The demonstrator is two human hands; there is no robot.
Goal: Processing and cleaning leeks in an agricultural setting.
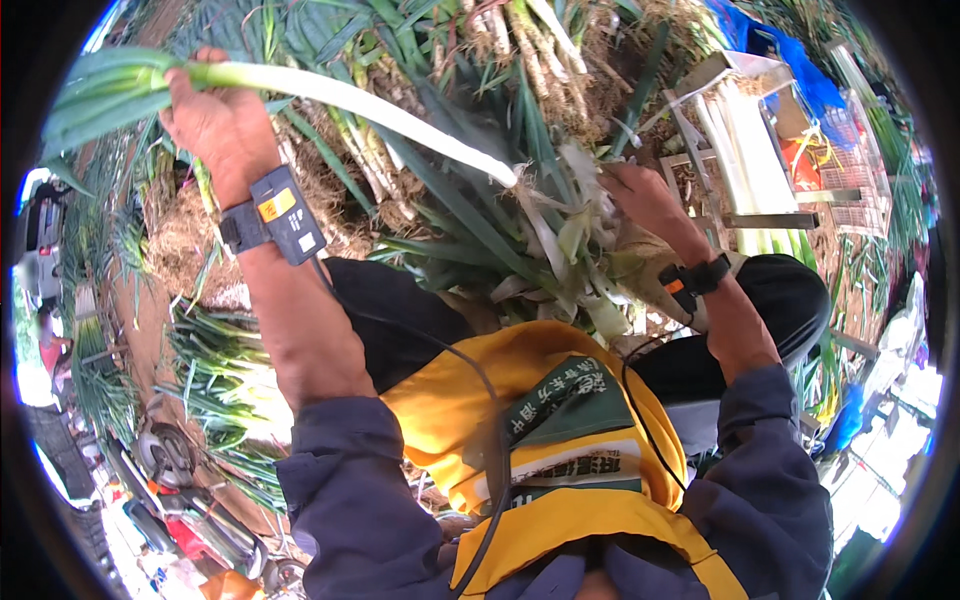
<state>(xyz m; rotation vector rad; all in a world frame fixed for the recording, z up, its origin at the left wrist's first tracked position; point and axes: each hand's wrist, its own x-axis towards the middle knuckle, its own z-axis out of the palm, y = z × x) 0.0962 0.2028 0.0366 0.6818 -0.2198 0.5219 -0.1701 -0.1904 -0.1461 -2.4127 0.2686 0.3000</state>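
Observation:
My left hand (225, 125) is raised at the upper left, closed round a long green onion (375, 108) where its green leaves meet the stem. The white shaft slants down to the right and ends in a small tuft of roots near the middle. Just beyond that root end, my right hand (650, 205) has its fingers curled beside pale, peeled leaf strips (575, 215). Whatever is between those fingers is hidden. Below both hands, a heap of loose leaves and peelings (520, 260) lies between my knees.
Unpeeled green onions with soil-covered roots (545, 60) are piled ahead. At the right, a rack (735, 70) holds cleaned white stalks (740, 140), with a wire crate (855, 165) beside it. More bundles (235, 370) lie left of my leg. A parked motorbike (165, 455) stands at lower left.

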